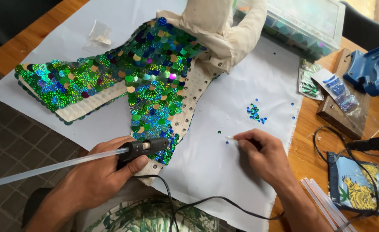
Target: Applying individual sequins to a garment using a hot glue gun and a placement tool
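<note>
My left hand (101,172) grips a black hot glue gun (144,148) with a long clear glue stick (52,167) out its back; the nozzle points at the lower edge of a cream fabric boot shape (185,92) covered in green and blue sequins (153,64). My right hand (264,150) pinches a thin white stick (231,138), its tip touching the white sheet (224,163) near two loose sequins (219,132). A small heap of blue-green sequins (254,113) lies a little beyond that hand.
Spare glue sticks (322,202) and a patterned fabric pouch (355,184) lie at the right, with black cords. A clear compartment box (309,21), sequin packets (340,92), a wooden block (335,114) and a blue press tool (368,68) sit at the back right. A small clear bag (98,36) lies far left.
</note>
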